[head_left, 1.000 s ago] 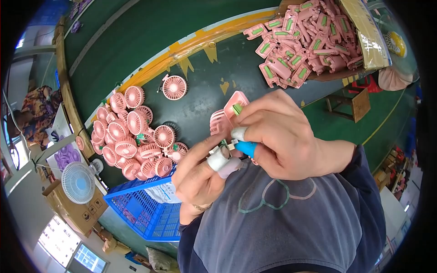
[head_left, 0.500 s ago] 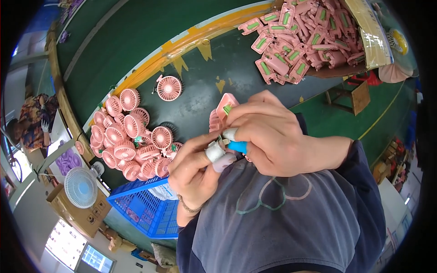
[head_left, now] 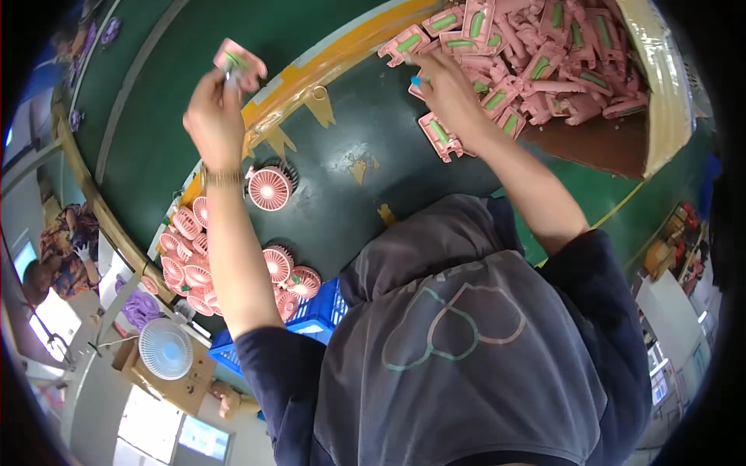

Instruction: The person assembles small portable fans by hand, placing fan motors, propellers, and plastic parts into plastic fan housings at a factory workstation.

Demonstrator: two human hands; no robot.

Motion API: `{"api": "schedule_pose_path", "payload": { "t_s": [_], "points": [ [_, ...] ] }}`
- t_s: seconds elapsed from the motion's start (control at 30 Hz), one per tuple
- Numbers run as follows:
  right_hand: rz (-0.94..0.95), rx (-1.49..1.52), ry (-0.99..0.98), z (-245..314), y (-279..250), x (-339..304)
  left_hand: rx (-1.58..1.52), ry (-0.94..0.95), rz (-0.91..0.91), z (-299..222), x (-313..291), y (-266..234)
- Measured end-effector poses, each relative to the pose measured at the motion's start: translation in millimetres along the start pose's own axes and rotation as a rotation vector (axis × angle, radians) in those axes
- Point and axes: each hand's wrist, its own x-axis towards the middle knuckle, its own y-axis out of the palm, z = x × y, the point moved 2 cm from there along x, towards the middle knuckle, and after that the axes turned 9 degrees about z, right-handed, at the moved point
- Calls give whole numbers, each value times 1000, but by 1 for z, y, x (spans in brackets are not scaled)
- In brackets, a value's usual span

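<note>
My left hand is raised at the far left, over the yellow-taped table edge. Its fingers are closed on a pink plastic handle shell with a green strip inside. Over at the right, my right hand reaches to the near side of a heap of similar pink shells. Its fingers are apart, close above a pink shell; whether they touch it I cannot tell. A blue cover shows on one digit. Several round pink fan heads lie beside my left forearm, partly hidden by it.
A single fan head lies apart on the dark table. A cardboard box stands behind the shell heap. At left are a blue crate, a white electric fan and another person.
My hands were together in front of my chest, around a pink shell. They have parted: the left has moved far left with a pink shell, the right up to the heap.
</note>
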Motion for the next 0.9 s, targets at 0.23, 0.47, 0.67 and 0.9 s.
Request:
{"api": "schedule_pose_path", "payload": {
  "t_s": [0.23, 0.47, 0.67, 0.9],
  "points": [
    [25, 46, -61, -77, 39, 48, 250, -62, 185, 76, 32, 11],
    [128, 1025, 47, 3, 25, 26, -143, -1125, 437, 152, -120, 29],
    [703, 1257, 209, 79, 14, -50, -564, -846, -97, 158, -182, 48],
    [766, 1168, 374, 72, 34, -120, -61, -353, 219, 82, -222, 45]
  ]
}}
